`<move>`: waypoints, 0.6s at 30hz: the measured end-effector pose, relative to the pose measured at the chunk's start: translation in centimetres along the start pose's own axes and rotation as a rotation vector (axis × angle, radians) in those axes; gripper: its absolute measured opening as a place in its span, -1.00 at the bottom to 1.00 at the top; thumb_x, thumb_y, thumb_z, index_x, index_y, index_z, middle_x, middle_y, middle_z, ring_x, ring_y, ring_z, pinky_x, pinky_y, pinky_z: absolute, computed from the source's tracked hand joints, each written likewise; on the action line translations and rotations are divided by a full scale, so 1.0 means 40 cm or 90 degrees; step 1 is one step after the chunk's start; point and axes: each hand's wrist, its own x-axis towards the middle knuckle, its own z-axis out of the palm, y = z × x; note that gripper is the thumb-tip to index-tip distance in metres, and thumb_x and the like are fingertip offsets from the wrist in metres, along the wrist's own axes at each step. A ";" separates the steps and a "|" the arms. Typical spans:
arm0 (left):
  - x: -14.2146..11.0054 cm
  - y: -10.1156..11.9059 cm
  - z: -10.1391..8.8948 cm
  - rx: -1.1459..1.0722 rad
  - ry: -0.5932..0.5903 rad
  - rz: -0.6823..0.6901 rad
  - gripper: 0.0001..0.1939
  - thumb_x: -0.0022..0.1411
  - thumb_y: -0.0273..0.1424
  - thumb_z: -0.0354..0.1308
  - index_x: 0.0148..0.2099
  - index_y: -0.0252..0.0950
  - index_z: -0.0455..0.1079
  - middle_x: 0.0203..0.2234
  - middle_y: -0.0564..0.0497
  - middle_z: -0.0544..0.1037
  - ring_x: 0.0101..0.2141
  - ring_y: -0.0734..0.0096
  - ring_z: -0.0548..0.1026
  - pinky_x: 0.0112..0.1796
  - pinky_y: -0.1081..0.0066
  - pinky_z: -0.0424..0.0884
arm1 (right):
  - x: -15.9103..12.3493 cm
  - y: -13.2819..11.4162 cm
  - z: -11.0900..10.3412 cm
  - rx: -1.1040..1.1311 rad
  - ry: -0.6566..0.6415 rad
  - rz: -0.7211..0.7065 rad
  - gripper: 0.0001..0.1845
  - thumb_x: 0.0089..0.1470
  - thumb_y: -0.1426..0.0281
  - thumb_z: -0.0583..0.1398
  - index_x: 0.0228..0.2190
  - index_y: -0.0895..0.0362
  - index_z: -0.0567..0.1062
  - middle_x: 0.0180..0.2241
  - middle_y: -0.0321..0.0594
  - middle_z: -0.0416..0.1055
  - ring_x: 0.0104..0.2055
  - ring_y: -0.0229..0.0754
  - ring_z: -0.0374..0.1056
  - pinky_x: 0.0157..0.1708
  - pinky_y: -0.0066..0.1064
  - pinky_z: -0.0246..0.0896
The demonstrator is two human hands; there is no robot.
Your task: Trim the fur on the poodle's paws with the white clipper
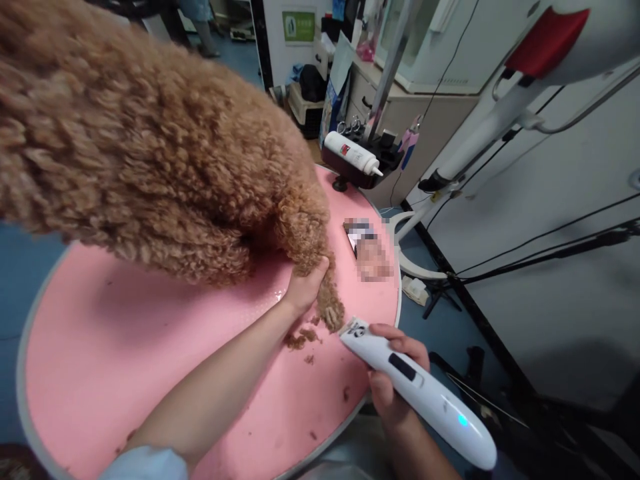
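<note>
A curly brown dog (pixel 140 147) stands on a round pink grooming table (pixel 125 360). My left hand (pixel 304 288) is closed around the dog's lower hind leg, lifting the paw (pixel 331 308) just off the table. My right hand (pixel 395 380) grips a white electric clipper (pixel 417 393), whose blade end touches the paw. A blue light glows on the clipper's body. Clumps of cut brown fur (pixel 300 339) lie on the pink surface under the paw.
A phone (pixel 361 241) lies near the table's far right edge. Behind it a dark tray (pixel 363 167) holds a white bottle (pixel 353 153) and scissors. A white dryer on a stand (pixel 500 113) rises at right, cables along the wall. Cabinets stand behind.
</note>
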 end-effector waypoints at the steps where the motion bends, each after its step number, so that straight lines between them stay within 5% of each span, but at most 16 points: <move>1: -0.001 0.002 -0.001 0.001 0.001 -0.003 -0.57 -0.01 -0.05 0.24 -0.23 -0.30 0.49 -0.19 -0.11 0.59 -0.10 0.24 0.50 0.00 0.28 0.34 | -0.008 0.006 -0.002 0.018 0.041 0.033 -0.59 0.00 0.15 0.27 -0.18 0.04 0.29 -0.18 -0.13 0.45 -0.27 -0.13 0.48 -0.37 -0.32 0.45; 6: -0.010 0.016 -0.004 -0.002 0.019 -0.020 -0.55 -0.02 -0.04 0.25 -0.22 -0.29 0.50 -0.15 -0.10 0.58 -0.07 0.22 0.49 0.03 0.27 0.32 | -0.013 0.023 0.021 0.093 0.066 0.158 -0.48 -0.01 0.05 0.25 -0.10 0.03 0.25 -0.05 -0.07 0.41 -0.56 -0.31 0.41 -0.60 -0.43 0.37; 18: -0.008 0.027 -0.008 0.039 0.040 -0.043 -0.66 0.00 -0.15 0.27 -0.23 -0.26 0.51 -0.14 -0.08 0.57 -0.02 0.17 0.47 0.08 0.23 0.29 | 0.026 0.015 0.063 0.182 0.085 0.202 -0.66 0.05 0.16 0.21 -0.16 0.02 0.31 -0.13 -0.14 0.45 -0.58 -0.33 0.36 -0.66 -0.48 0.28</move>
